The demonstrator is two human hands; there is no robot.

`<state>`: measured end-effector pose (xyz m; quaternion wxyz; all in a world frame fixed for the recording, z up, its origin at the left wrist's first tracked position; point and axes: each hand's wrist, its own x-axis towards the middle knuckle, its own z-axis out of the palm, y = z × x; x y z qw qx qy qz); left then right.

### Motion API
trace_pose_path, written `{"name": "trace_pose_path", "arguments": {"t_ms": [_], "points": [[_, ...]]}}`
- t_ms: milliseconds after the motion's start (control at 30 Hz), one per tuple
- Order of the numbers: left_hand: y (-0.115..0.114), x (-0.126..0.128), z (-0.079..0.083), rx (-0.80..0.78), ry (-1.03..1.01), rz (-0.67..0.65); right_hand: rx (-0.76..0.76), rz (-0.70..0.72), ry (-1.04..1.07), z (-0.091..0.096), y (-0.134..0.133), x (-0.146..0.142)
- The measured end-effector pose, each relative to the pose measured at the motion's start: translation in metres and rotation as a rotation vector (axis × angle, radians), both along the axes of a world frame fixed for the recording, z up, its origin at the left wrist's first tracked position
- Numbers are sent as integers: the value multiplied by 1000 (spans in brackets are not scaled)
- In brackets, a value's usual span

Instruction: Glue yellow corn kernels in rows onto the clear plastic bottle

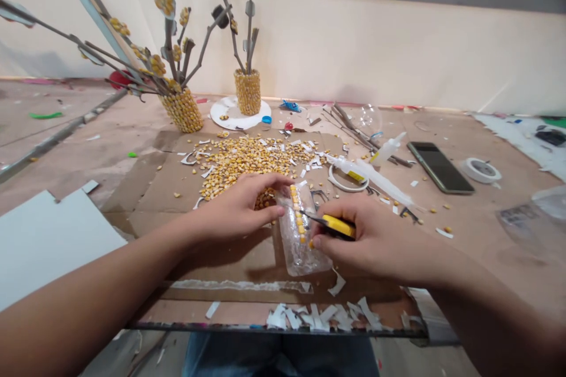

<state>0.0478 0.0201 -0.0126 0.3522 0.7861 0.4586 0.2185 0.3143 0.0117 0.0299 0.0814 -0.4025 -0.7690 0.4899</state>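
Observation:
A clear plastic container (294,259) lies on the cardboard in front of me, with a row of yellow corn kernels (299,221) stuck along it. My left hand (247,203) grips its far left end between thumb and fingers; part of that end is hidden. In my right hand (354,235) is a yellow and black utility knife (338,225), its tip pointing left at the kernel row. Whether the tip touches the kernels I cannot tell. One more kernel (311,244) shows by my right fingertips. Behind my hands spreads a pile of loose corn kernels (243,159).
Two kernel-covered pots (182,111) hold branches at the back; one stands on a white disc (216,115). Glue bottles (388,150), a phone (440,166) and a tape roll (481,171) lie to the right. White paper scraps (327,317) line the front edge.

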Motion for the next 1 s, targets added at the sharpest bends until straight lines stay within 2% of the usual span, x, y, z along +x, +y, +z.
{"name": "trace_pose_path", "arguments": {"t_ms": [367, 667, 1000], "points": [[0, 6, -1, 5, -40, 47, -160, 3, -45, -2, 7, 5], [0, 7, 3, 11, -90, 32, -147, -66, 23, -4, 6, 0], [1, 10, 3, 16, -107, 19, -120, -81, 73, -3, 6, 0]]}}
